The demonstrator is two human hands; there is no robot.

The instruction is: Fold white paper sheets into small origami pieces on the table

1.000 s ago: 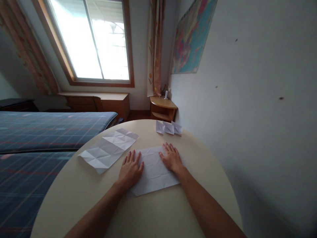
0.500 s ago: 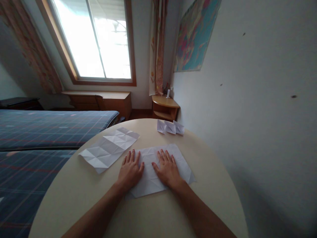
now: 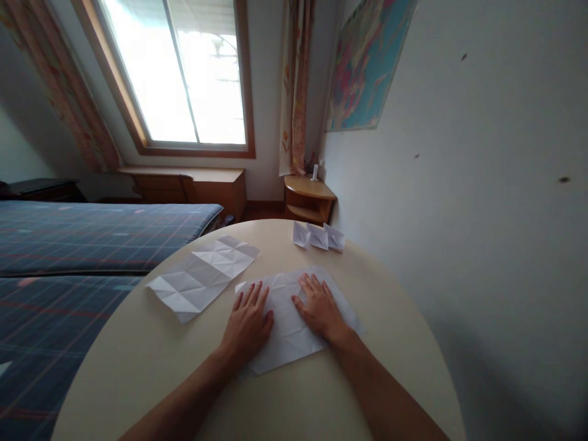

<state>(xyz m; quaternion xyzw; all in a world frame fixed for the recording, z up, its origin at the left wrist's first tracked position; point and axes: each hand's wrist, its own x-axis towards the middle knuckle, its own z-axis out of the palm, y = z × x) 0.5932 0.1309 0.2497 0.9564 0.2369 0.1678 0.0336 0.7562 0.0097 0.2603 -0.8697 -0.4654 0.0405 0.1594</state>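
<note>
A creased sheet of white paper lies in front of me on the round table. Flat on its left side rests my left hand, fingers stretched out and thumb apart. My right hand presses flat on the paper's right side, its fingers extended too. Neither hand grips anything. To the left of my left hand lies another white sheet, marked with a grid of fold lines and slightly raised along its creases. Parts of the sheet under my palms are hidden.
Toward the far edge of the table stands a folded white paper piece with three joined square faces. A bed with a plaid mattress is on the left, and a white wall runs close on the right. Beyond are a desk and a corner shelf.
Both hands have slid slightly to the right over the paper. The sheet's upper left corner now shows past my left fingers, and the sheet appears turned a little.
</note>
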